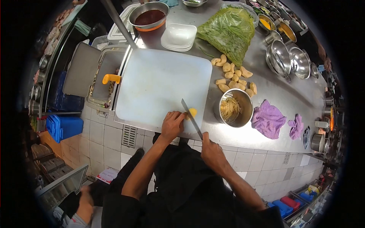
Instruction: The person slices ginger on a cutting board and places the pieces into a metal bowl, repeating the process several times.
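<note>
My right hand (213, 154) is wrapped round the handle of a kitchen knife (192, 121). The blade lies across a yellow piece of what looks like peeled ginger (192, 112), near the front right corner of the white cutting board (163, 83). With curled fingers, my left hand (174, 123) holds the piece from the left side of the blade; its fingertips are partly hidden. Just right of the board, a steel pot (246, 116) contains thin pale yellow shreds (230, 108). Behind it lie several peeled, knobby pieces (228, 68).
Purple cloths (268, 119) lie right of the pot. Behind the board stand stacked white dishes (178, 37), a container of dark red liquid (150, 18) and a bag of greens (228, 32). Steel bowls (279, 59) sit farther right. Another person's arm (85, 205) shows at lower left.
</note>
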Motion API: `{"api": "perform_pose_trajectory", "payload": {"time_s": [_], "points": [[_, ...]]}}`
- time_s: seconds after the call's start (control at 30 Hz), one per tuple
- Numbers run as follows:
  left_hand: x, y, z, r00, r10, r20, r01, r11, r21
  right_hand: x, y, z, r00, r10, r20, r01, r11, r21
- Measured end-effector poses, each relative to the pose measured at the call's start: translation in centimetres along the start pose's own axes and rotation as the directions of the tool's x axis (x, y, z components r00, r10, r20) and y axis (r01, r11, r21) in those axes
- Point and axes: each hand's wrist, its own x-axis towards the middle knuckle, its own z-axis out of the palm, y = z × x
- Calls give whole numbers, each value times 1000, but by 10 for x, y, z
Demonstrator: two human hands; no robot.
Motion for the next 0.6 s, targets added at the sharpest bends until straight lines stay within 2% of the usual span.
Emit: {"api": "perform_pose_trajectory", "payload": {"time_s": [0.3, 0.4, 0.6], "points": [[2, 0, -1, 1000, -4, 17, 4, 1000, -19, -1, 5, 6, 999, 41, 12, -42, 999, 14], [3, 2, -2, 999, -4, 40, 3, 1000, 18, 16, 20, 24, 995, -53, -84, 52, 999, -16], [-2, 0, 3, 1000, 3, -8, -3, 1000, 5, -7, -1, -3, 998, 53, 20, -53, 998, 22]]}}
